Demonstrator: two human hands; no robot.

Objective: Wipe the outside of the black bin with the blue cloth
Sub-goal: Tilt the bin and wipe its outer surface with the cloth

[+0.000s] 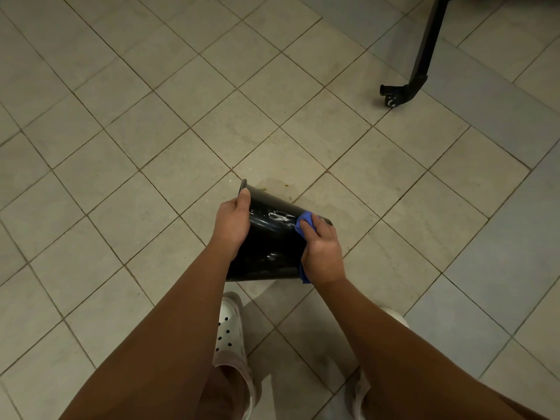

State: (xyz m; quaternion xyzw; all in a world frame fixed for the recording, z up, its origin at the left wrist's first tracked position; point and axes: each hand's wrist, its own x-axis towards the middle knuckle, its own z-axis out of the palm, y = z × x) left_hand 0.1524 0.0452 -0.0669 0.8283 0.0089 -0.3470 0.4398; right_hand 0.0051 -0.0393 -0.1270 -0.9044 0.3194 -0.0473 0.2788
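Note:
A glossy black bin (269,241) is held tilted above the tiled floor, its flared rim pointing away from me at the upper left. White smears streak its upper side. My left hand (231,225) grips the bin's left wall near the rim, thumb on top. My right hand (321,250) presses a crumpled blue cloth (304,221) against the bin's right side; cloth pokes out above the fingers and below the palm.
Beige floor tiles (151,147) run diagonally all around. A black furniture leg with a caster (394,98) stands at the upper right. My feet in white perforated clogs (230,331) are just below the bin. A small stain marks the tile beyond the bin.

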